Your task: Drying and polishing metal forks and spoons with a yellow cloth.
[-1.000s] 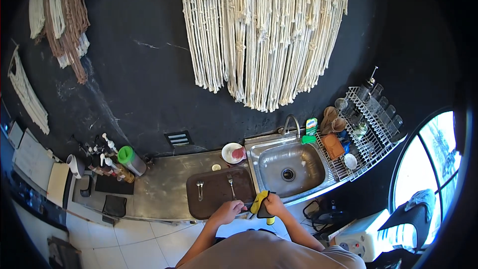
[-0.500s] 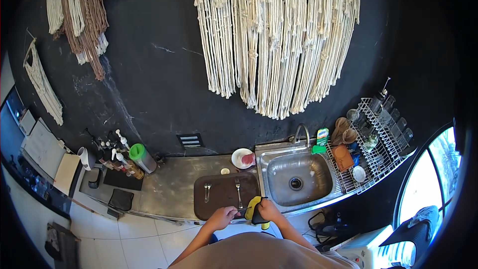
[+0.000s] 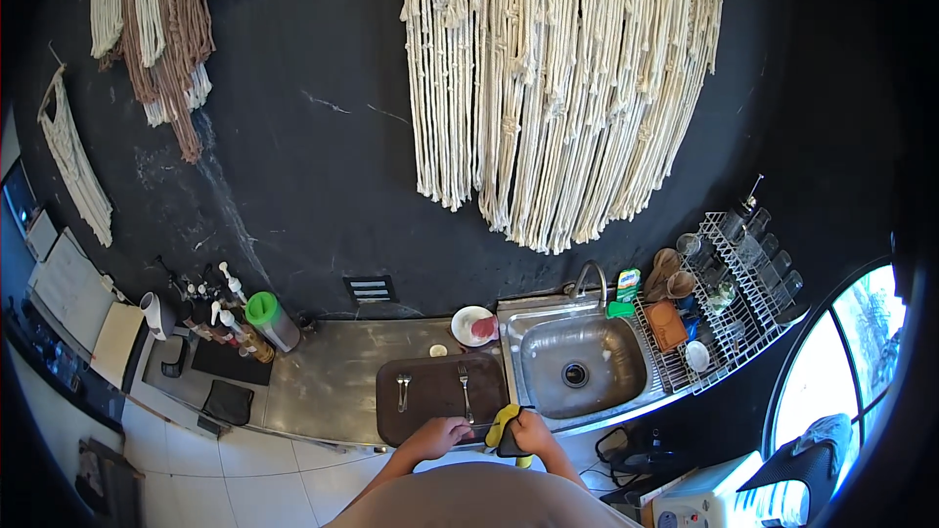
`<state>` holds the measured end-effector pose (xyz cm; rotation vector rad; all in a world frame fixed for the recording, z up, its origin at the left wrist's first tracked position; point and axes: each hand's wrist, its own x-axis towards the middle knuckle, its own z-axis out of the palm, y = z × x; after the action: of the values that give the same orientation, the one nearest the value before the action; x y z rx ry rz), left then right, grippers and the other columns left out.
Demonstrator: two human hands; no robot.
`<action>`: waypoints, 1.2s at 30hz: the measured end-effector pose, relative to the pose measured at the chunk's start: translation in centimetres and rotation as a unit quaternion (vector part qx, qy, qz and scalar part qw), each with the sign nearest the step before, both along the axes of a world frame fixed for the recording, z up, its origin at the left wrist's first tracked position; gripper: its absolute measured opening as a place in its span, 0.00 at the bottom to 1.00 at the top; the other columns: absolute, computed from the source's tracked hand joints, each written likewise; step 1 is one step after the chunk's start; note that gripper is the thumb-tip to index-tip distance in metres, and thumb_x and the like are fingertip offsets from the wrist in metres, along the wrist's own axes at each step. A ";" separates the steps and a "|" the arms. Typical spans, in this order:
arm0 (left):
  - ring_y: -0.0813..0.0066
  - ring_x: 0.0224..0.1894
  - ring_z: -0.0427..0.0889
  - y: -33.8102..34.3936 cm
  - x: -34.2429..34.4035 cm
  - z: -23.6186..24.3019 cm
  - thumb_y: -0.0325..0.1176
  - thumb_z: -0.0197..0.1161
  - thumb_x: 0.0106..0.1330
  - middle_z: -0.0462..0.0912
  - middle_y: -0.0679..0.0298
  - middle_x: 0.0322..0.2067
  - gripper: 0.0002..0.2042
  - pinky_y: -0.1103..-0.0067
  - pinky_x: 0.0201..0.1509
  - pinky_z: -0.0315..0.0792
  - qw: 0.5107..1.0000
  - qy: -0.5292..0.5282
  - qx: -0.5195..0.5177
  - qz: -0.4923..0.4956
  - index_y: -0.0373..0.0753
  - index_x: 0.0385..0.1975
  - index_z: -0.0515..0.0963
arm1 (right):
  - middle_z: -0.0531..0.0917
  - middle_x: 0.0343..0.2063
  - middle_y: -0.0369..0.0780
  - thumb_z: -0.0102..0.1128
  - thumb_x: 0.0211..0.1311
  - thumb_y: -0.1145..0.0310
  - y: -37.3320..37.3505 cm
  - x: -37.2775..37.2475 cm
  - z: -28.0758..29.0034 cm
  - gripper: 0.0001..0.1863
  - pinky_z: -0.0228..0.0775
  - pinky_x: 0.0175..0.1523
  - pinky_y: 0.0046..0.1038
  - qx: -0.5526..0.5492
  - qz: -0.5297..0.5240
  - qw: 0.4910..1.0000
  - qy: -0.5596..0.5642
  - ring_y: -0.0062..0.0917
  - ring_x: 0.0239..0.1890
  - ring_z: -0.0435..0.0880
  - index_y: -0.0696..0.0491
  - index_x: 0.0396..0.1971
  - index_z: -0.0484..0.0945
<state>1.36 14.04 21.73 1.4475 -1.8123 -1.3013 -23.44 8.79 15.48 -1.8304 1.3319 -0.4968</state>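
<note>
My right hand (image 3: 531,432) is closed around a yellow-and-black cloth (image 3: 504,424) at the counter's front edge. To its left, my left hand (image 3: 440,438) pinches one end of a thin, dark utensil whose other end reaches toward the cloth; its kind is too small to make out. Both hands are at the near edge of a brown tray (image 3: 423,399). On that tray lie a fork (image 3: 466,391) at the right and small spoons (image 3: 403,392) at the left.
A steel sink (image 3: 548,342) with a faucet (image 3: 591,281) is right of the tray. Behind it stand a white bowl (image 3: 472,326) with a reddish cloth and a small pale dish (image 3: 438,350). A white dish rack (image 3: 743,332) is far right; bottles and a green-lidded container (image 3: 266,313) stand left.
The view has shifted slightly, so the wall hanging sits lower in it. My hands remain close together at the tray's near edge, still gripping the cloth and the thin utensil.
</note>
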 end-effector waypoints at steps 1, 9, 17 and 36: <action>0.64 0.27 0.81 -0.2 0.3 0.4 0.36 0.51 0.72 0.84 0.57 0.28 0.13 0.73 0.35 0.72 1.000 -0.010 0.008 -0.024 0.32 0.39 0.78 | 0.82 0.37 0.55 0.48 0.62 0.67 0.2 0.1 -0.4 0.15 0.72 0.50 0.43 -0.003 -0.005 1.000 -0.007 0.50 0.44 0.81 0.61 0.39 0.79; 0.75 0.29 0.81 -2.1 0.9 1.2 0.40 0.52 0.73 0.81 0.63 0.24 0.15 0.77 0.35 0.72 0.994 -0.004 0.061 -0.096 0.32 0.39 0.78 | 0.81 0.29 0.57 0.51 0.60 0.64 -1.2 0.5 0.8 0.16 0.72 0.43 0.47 -0.056 0.017 0.998 0.000 0.53 0.36 0.80 0.63 0.27 0.77; 0.77 0.30 0.75 -2.4 3.7 0.4 0.35 0.50 0.72 0.77 0.66 0.27 0.11 0.77 0.37 0.71 0.999 0.032 0.007 -0.042 0.35 0.35 0.76 | 0.81 0.37 0.56 0.51 0.64 0.60 -7.7 -1.5 13.3 0.18 0.72 0.48 0.44 -0.061 0.226 0.965 0.116 0.51 0.43 0.79 0.60 0.40 0.77; 0.81 0.25 0.67 27.4 4.1 -6.0 0.40 0.51 0.72 0.70 0.70 0.20 0.14 0.82 0.31 0.64 0.814 0.118 0.001 0.568 0.37 0.29 0.77 | 0.82 0.42 0.52 0.50 0.69 0.55 -5.2 18.0 -0.3 0.24 0.70 0.51 0.34 0.103 0.690 0.712 0.078 0.35 0.44 0.81 0.64 0.47 0.75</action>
<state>5.42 41.47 15.69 1.7835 -0.4985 -0.7469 -5.48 3.61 15.17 -2.1041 -0.1793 0.6094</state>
